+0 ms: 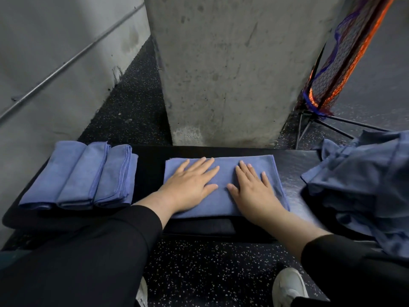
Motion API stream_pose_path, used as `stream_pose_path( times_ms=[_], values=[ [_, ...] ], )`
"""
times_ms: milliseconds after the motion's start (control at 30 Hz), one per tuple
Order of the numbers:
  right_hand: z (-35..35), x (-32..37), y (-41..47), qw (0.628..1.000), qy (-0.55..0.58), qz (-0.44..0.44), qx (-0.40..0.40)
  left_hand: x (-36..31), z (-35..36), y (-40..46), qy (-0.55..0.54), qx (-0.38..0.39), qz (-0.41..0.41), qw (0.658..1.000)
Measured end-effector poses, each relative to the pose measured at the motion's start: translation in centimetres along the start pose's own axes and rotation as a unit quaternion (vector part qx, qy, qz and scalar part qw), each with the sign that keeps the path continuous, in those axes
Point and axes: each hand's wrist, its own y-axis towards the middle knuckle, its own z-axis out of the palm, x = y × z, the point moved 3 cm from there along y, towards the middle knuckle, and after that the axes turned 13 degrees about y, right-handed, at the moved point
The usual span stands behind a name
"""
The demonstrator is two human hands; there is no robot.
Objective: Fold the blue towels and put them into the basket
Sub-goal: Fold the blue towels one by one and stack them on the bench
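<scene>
A blue towel (pixel 223 169), folded into a wide band, lies flat in the middle of a black bench (pixel 150 165). My left hand (pixel 190 182) presses on its left half with straight, spread fingers. My right hand (pixel 252 187) lies flat on its right half, palm down. Three folded blue towels (pixel 79 176) sit side by side at the bench's left end. A loose heap of unfolded blue towels (pixel 363 185) fills the right end. No basket is in view.
A concrete pillar (pixel 230 69) rises just behind the bench. A grey wall with a metal pipe (pixel 66 63) runs along the left. An orange and blue net on a black stand (pixel 345 63) leans at the right. Speckled black floor and my white shoe (pixel 287 286) lie below.
</scene>
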Motion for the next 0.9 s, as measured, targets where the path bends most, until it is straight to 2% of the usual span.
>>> stream_pose_path(
  times_ms=[100, 233, 300, 433, 533, 667, 833, 900],
  values=[
    [-0.3, -2.3, -0.5, 0.999, -0.033, -0.024, -0.028, 0.2, 0.6, -0.2, -0.004, 0.004, -0.004, 1.0],
    [-1.2, -3.6, -0.2, 0.999, -0.02, -0.024, -0.026, 0.8, 0.6, -0.1, -0.008, 0.001, -0.022, 1.0],
    [-1.8, -3.1, -0.2, 0.999, -0.011, -0.02, -0.031, 1.1, 0.6, 0.2, -0.016, 0.001, -0.042, 0.999],
    [-2.8, 0.2, -1.5, 0.993, -0.046, -0.066, -0.087, 1.2, -0.1, 0.9, -0.002, -0.026, -0.074, 0.997],
    [-1.8, 1.6, -2.6, 0.997, -0.065, -0.015, -0.045, 1.1, -0.6, 0.5, 0.024, -0.066, -0.091, 0.993],
    [-1.5, 2.4, -1.6, 0.995, -0.078, 0.022, -0.061, 1.8, -0.8, -0.8, 0.035, -0.07, -0.119, 0.99],
    [-0.6, 3.0, 2.1, 0.993, -0.102, -0.008, -0.056, 1.7, -1.1, -3.2, 0.054, -0.056, -0.131, 0.988],
    [-0.5, 3.1, 3.9, 0.996, -0.074, -0.036, -0.036, 1.1, -1.4, -4.6, 0.061, -0.053, -0.121, 0.989]
  ],
)
